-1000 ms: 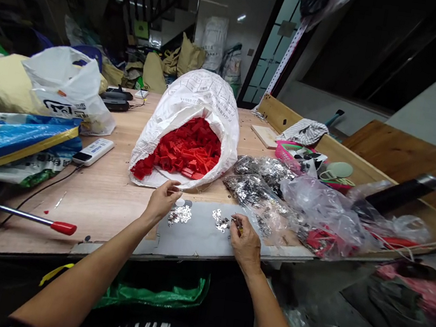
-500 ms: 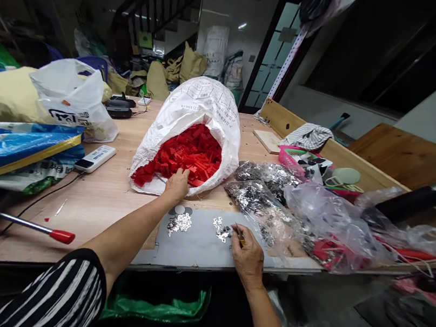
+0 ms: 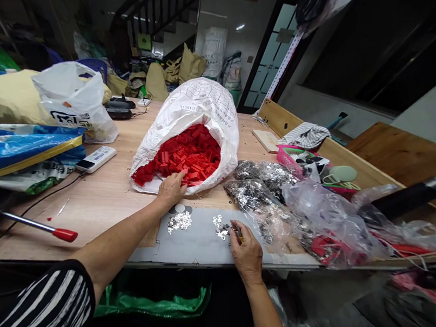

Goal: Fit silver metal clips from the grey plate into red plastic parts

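A white woven sack lies on its side, its mouth full of small red plastic pieces. My left hand reaches into the sack's mouth, its fingers curled over the red pieces at the front edge. My right hand rests on a grey board at the table's front edge, pinching a thin tool with a yellowish tip. Two little heaps of small shiny metal parts lie on the board between my hands.
Clear bags of metal parts and red pieces lie to the right. A pink basket stands behind them. At left are a remote, blue and white bags, a cable and a red-handled rod.
My left hand went from the grey board forward into the sack's mouth and now lies on the red pieces. My right hand stayed on the board with the thin tool.
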